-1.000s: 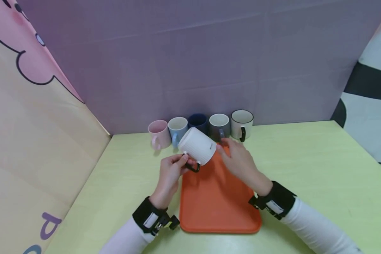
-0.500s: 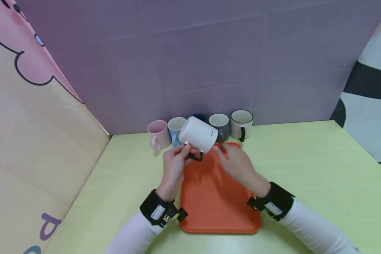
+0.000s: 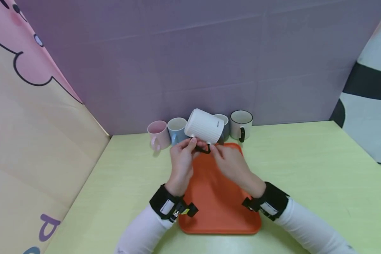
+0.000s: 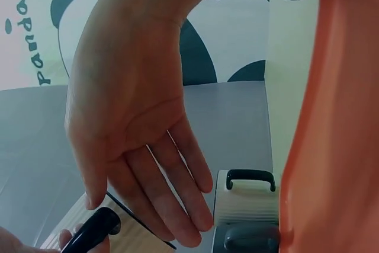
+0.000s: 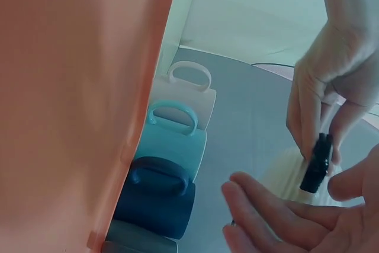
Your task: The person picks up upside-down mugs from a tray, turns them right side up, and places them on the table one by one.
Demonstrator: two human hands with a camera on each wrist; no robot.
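Left hand (image 3: 181,163) pinches the black handle of the white ribbed mug (image 3: 205,126), held tipped on its side in the air above the far edge of the orange tray (image 3: 219,208). Right hand (image 3: 233,165) is released, fingers straight, fingertips just beside the handle. Just beyond stands the mug row at the wall: pink mug (image 3: 158,133), blue mug (image 3: 176,127), black-rimmed mug (image 3: 241,123); near tray surface lies bare.

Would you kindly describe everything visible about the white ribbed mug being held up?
The white ribbed mug looks ceramic, with fine vertical ridges and a dark handle. It is tipped on its side in the air above the far end of the orange tray, handle downward. The left hand pinches the handle; the right hand reaches beside it with straight fingers.
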